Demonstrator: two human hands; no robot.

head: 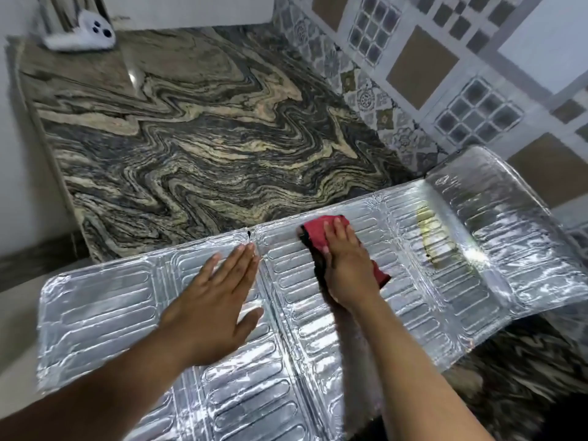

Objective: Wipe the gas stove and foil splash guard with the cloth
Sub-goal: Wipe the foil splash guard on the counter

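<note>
The foil splash guard [108, 310] lies flat across the near part of the marble counter, silver and embossed with oblong ridges, its right end curling up against the tiled wall. My left hand [213, 300] rests flat on the guard's middle fold, fingers straight and together. To its right, my right hand [346, 265] presses a red cloth [315, 232] with a dark edge onto the foil near the guard's far edge. A yellowish stain [428, 230] marks the foil to the right of the cloth. No gas stove is in view.
The swirled grey and cream marble counter [197, 132] stretches away beyond the guard. A white phone [86, 35] lies at its far left corner. Patterned wall tiles [429, 74] run along the right side. The counter's left edge drops to a pale floor.
</note>
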